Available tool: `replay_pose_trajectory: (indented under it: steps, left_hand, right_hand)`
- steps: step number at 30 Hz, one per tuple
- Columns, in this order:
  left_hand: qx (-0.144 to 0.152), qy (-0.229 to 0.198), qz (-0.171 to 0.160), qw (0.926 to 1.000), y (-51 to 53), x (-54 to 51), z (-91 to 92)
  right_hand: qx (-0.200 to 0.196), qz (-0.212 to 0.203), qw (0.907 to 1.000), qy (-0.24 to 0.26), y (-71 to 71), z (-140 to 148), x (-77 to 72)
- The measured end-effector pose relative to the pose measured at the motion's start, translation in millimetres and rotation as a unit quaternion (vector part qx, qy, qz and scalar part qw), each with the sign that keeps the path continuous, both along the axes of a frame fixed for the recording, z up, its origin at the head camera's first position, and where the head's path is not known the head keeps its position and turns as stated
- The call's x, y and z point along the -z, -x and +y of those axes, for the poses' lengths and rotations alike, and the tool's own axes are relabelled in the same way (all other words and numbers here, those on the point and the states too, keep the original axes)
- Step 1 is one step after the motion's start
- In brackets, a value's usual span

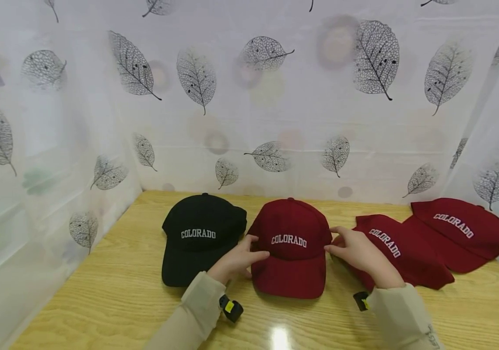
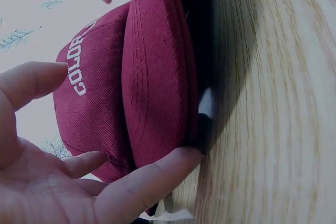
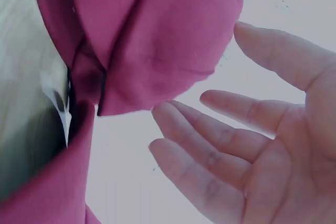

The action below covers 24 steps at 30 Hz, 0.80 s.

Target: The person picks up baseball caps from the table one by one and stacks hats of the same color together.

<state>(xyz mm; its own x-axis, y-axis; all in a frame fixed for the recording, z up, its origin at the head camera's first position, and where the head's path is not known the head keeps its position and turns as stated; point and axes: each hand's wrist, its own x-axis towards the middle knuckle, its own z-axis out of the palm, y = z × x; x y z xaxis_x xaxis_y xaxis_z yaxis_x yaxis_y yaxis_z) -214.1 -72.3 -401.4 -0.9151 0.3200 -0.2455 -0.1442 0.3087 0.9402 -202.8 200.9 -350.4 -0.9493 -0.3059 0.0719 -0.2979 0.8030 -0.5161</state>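
Note:
A dark red cap point(image 1: 290, 233) with white COLORADO lettering sits upright on the table, brim toward the camera. My left hand point(image 1: 237, 257) is at its left side; in the left wrist view the left hand point(image 2: 58, 182) has its fingers spread along the cap point(image 2: 100, 103), one finger against the brim. At the cap's right side is my right hand point(image 1: 361, 253). In the right wrist view the right hand point(image 3: 283, 145) shows relaxed, spread fingers, with fingertips at the edge of the red cap point(image 3: 173, 40).
A black cap point(image 1: 199, 238) with the same lettering stands just left of the red one. Two more red caps point(image 1: 407, 250) point(image 1: 472, 233) overlap at the right of the wooden table point(image 1: 114, 291). A leaf-patterned white curtain point(image 1: 249, 116) hangs behind.

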Motion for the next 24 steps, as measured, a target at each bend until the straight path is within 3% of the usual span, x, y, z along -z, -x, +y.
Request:
replay_pose_trajectory:
  steps: [8,24]
  left_hand:
    - [-0.001,0.004,0.003,1.0,-0.2,-0.2,0.3]
    - [-0.005,0.007,-0.002,1.0,0.8,-0.8,-0.2]
  right_hand:
    - [0.023,0.031,0.9992,-0.002,-6.6,23,-4.6]
    - [0.085,0.037,0.9952,-0.031,-13.6,77,-15.1]
